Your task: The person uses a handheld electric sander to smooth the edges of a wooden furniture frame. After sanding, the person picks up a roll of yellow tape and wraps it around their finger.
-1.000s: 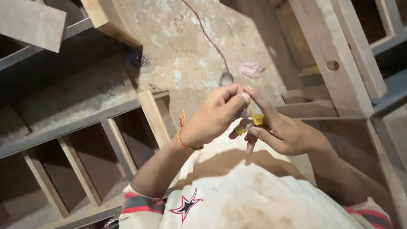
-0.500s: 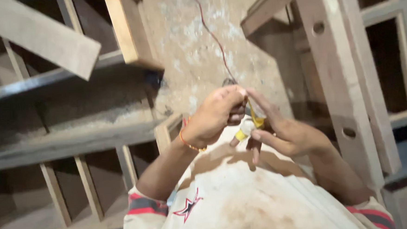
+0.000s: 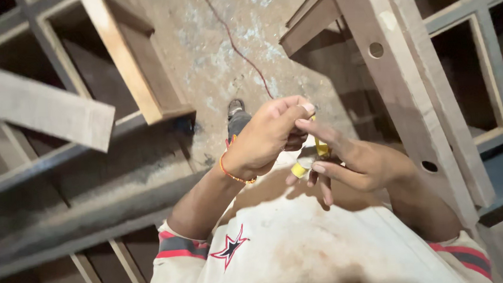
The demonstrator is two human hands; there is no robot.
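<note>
My left hand [image 3: 268, 136] and my right hand [image 3: 353, 162] meet in front of my chest, both closed on a small yellow and white object [image 3: 321, 149]. The left fingertips pinch its top end. The right hand cradles it from below, and a yellow cap-like end [image 3: 298, 169] pokes out under the fingers. Most of the object is hidden by the fingers, so I cannot tell what it is. An orange thread bracelet [image 3: 228, 171] circles my left wrist. I wear a stained white shirt with a red star [image 3: 229, 249].
Wooden shelf frames [image 3: 127, 62] with open compartments stand at the left. An upright wooden post with round holes [image 3: 400, 82] rises at the right. A thin red cord [image 3: 241, 50] runs across the dusty concrete floor [image 3: 212, 51]. A foot [image 3: 237, 119] shows below my hands.
The view has shifted, sliding the frames and floor across the picture. Both hands keep pinching the small yellow object and have stayed close together.
</note>
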